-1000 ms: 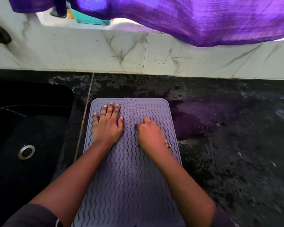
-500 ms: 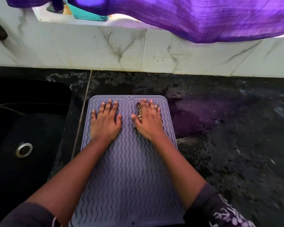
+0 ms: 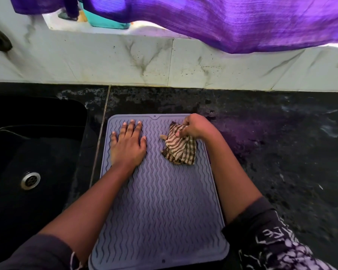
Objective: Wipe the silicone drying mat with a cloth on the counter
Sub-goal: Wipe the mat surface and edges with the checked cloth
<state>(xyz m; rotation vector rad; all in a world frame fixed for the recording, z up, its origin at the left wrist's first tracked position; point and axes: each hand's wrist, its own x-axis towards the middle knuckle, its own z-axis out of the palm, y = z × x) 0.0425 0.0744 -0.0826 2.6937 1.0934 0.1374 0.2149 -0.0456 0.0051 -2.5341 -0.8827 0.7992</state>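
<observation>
Just under the right hand (image 3: 198, 128), the cloth (image 3: 179, 148) lies gripped.

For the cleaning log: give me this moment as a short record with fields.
Mat: silicone drying mat flat on black counter, sink to its left
Left: left hand flat on mat, fingers straight
Right: right hand grips cloth near far right corner
Cloth: striped, crumpled, resting on mat

Black sink (image 3: 47, 152) at left, purple curtain (image 3: 222, 22) above, teal tub (image 3: 107, 22) behind
</observation>
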